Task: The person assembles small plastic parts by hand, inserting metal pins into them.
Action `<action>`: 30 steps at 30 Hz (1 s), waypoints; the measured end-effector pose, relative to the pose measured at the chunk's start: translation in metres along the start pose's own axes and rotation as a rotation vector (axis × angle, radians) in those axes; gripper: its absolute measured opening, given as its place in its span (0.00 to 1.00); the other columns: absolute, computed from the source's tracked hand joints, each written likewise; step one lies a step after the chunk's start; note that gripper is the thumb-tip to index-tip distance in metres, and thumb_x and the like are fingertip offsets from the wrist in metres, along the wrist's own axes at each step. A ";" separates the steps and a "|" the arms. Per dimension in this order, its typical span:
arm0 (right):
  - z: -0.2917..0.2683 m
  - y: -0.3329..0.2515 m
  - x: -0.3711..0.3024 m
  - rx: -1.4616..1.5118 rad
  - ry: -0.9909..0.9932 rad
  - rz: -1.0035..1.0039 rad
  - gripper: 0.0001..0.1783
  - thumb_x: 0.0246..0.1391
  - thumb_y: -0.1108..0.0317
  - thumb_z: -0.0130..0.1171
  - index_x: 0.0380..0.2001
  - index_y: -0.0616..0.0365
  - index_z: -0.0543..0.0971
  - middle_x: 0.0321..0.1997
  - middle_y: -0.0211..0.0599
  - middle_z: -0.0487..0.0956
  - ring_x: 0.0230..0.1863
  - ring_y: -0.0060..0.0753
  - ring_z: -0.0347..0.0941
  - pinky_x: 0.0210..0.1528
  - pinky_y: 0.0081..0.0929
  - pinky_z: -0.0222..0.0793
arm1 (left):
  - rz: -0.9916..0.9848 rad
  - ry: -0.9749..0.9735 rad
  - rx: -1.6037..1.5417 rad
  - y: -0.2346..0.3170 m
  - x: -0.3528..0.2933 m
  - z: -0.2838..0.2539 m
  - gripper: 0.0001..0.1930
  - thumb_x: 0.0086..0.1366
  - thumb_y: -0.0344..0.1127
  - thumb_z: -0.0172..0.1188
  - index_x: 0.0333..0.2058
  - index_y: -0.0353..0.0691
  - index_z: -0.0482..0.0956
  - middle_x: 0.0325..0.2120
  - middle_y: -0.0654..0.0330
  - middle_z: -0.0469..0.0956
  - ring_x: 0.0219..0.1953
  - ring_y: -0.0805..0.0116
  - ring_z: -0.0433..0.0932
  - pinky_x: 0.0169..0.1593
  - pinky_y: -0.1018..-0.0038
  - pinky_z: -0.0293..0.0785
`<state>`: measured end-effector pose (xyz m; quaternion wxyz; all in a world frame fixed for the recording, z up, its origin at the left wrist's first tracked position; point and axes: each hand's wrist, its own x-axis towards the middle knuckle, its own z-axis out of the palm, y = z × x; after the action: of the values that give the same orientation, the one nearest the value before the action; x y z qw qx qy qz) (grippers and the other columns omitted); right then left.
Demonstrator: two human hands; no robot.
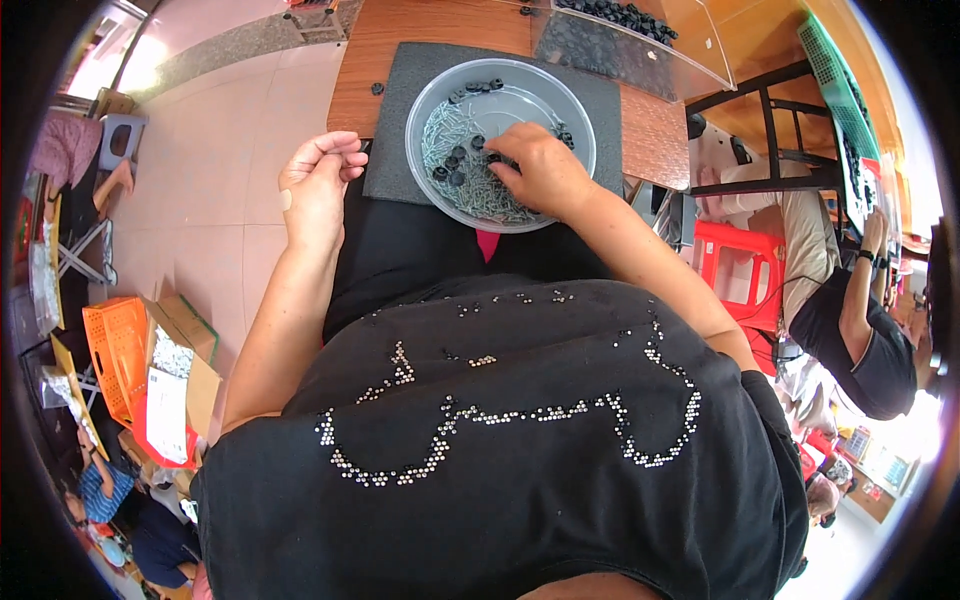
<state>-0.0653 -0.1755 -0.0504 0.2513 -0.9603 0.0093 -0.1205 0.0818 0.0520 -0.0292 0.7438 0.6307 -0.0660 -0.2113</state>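
A round grey plastic basin (588, 150) sits at the near edge of the table on a dark grey mat. Many thin silvery screws (448, 128) lie in it, with small round black plastic parts (457, 178) scattered among them. My right hand (545, 172) reaches into the basin, its thumb and fingertips closed around a small black plastic part (494, 158). Left of the table's edge, my left hand (318, 190) is raised clear of the basin. Its fingers curl in toward the thumb; whatever they hold, if anything, is too small to tell.
Beyond the basin stands a clear plastic box (640, 55) with more black parts. One loose black part (377, 89) lies on the wooden table (355, 60). A red stool (740, 265) and a seated co-worker are at the right. An orange crate (108, 345) and a cardboard box (205, 385) stand at the left.
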 end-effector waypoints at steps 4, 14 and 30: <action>-0.006 0.015 0.021 -0.002 0.039 0.066 0.12 0.45 0.72 0.59 0.36 0.61 0.78 0.37 0.47 0.77 0.42 0.50 0.72 0.47 0.37 0.68 | -0.031 0.007 -0.009 -0.007 0.004 -0.003 0.11 0.60 0.19 0.44 0.35 0.32 0.77 0.31 0.57 0.77 0.30 0.73 0.76 0.34 0.80 0.72; 0.016 0.044 0.071 -0.279 0.109 -0.043 0.07 0.46 0.72 0.54 0.31 0.61 0.77 0.36 0.42 0.76 0.45 0.45 0.71 0.47 0.37 0.69 | -0.088 -0.011 0.090 -0.023 0.009 -0.004 0.13 0.60 0.19 0.42 0.34 0.32 0.78 0.31 0.57 0.78 0.29 0.74 0.76 0.34 0.79 0.72; 0.011 0.041 0.051 -0.058 0.069 0.117 0.08 0.43 0.71 0.56 0.30 0.58 0.76 0.30 0.43 0.77 0.39 0.47 0.73 0.41 0.39 0.70 | -0.089 -0.038 0.205 -0.034 0.014 -0.010 0.14 0.59 0.18 0.42 0.35 0.33 0.78 0.31 0.57 0.78 0.29 0.75 0.75 0.35 0.80 0.73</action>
<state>-0.0118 -0.2100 -0.0685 0.2295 -0.9603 0.0778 -0.1384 0.0904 0.0515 -0.0664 0.6640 0.7015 -0.0734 -0.2484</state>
